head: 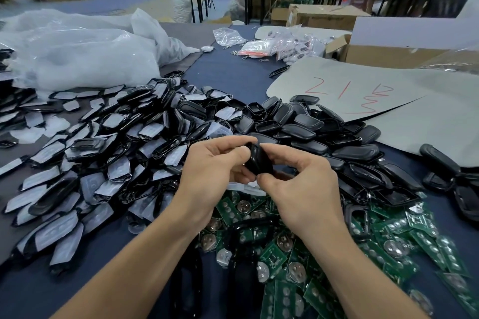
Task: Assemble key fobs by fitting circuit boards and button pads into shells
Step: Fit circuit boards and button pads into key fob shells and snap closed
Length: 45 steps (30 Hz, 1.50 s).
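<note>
The black oval plastic key fob shell (259,160) is held tilted in the air at mid-frame, above the near side of the part piles. The left hand (212,171) grips its left side, fingers (230,142) curled over the top edge. The right hand (298,184) pinches its right side between curled fingers (281,149) and thumb.

Directly below the hands lies a heap of green circuit boards with round silver contacts (388,246). To the left spreads a pile of black shell halves with translucent white button pads (90,153). Behind the hands is a pile of plain black shell halves (305,127). All rest on the dark blue tabletop (233,72).

A grey cardboard sheet with red markings (363,101) lies at the right. White plastic bags (77,54) lie at the left rear.
</note>
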{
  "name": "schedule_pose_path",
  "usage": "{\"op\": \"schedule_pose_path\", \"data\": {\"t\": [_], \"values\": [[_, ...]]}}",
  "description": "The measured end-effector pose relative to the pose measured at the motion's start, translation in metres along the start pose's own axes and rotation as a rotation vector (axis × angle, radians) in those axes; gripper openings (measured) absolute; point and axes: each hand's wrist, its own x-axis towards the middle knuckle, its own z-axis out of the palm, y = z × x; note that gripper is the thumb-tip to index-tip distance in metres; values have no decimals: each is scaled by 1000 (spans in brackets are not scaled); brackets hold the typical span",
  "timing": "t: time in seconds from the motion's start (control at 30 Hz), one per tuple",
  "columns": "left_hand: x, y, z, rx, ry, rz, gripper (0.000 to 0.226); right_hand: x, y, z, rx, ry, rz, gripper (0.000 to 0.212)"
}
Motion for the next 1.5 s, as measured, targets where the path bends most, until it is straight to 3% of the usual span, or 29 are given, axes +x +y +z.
{"op": "schedule_pose_path", "data": {"t": [0.3,0.47,0.6,0.77,0.87,1.03,1.33,1.5], "values": [[-3,1,-1,-24,-79,10,31,-5,-5,-2,-78,29,-97,59],[-3,2,-2,-19,-93,13,25,-3,-5,-2,-127,15,-169,86],[-6,2,1,21,-54,63,22,-5,3,1,-205,75,-258,62],[-8,1,2,143,80,229,24,-6,2,8,-299,135,-433,62],[-5,0,2,114,98,192,26,-4,1,7,-232,105,-326,60],[0,-1,3,62,118,81,23,10,2,-8,44,-42,-13,37],[-3,1,2,37,38,106,20,17,11,-17,283,-67,58,32],[-3,0,-1,32,-12,165,14,18,10,-22,534,-145,241,28]]}}
